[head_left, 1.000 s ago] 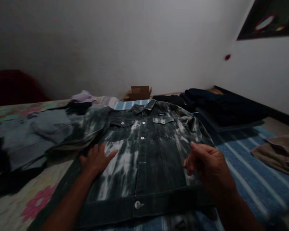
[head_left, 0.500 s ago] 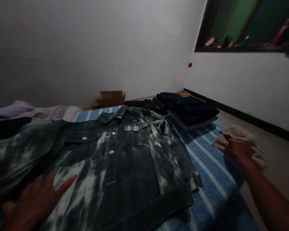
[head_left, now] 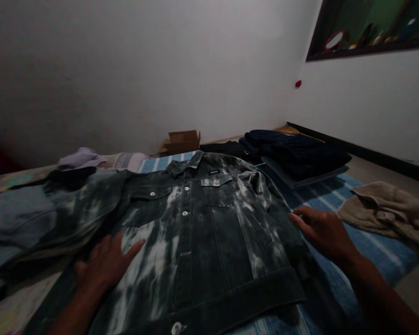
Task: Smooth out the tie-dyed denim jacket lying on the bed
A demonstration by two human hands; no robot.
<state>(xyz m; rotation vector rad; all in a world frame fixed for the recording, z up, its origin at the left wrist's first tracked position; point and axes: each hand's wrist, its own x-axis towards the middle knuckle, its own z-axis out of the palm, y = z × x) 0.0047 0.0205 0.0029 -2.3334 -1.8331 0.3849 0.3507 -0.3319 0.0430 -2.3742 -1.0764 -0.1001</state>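
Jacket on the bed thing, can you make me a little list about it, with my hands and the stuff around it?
jacket: dark with white streaks, spread out front up
left hand: flat on the jacket, fingers spread
right hand: bent at the jacket's other side; can't tell if it grips anything
under: blue striped sheet, partly
left side: grey clothes
right side: brown cloth, crumpled
behind: dark pile, open box
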